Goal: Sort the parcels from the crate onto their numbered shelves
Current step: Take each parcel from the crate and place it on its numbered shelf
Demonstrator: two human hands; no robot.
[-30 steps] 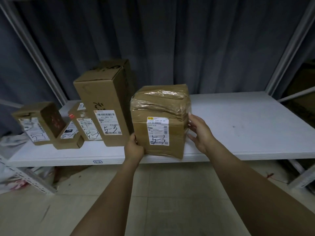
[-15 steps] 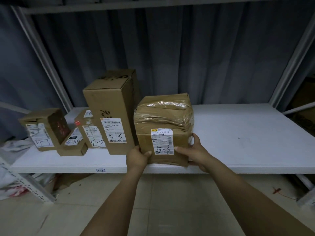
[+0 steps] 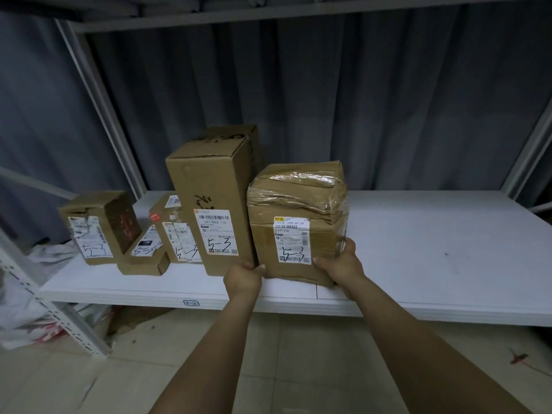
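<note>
Grey pleated curtains (image 3: 328, 100) are hung behind a white metal shelf (image 3: 433, 249), whose front edge is tagged 5-3 (image 3: 191, 303). A squat brown cardboard parcel wrapped in glossy clear tape (image 3: 298, 204) appears to be set down near that front edge, with 5-3 handwritten on its label. Its lower left corner is gripped by the left hand (image 3: 243, 276), fingers curled. Its lower right corner is clasped by the right hand (image 3: 340, 264), thumb laid across the front face.

The carton is judged stiff though dented, moderately heavy, and slippery where taped, so the bare cardboard low on the sides is best taken. At its 9 o'clock a tall brown cardboard box (image 3: 209, 210) is stood just beside it, and little room is left for the left fingers. Further toward 9 o'clock, small brown cartons (image 3: 98, 228) are crowded together. Toward 3 o'clock only bare shelf is seen.
</note>
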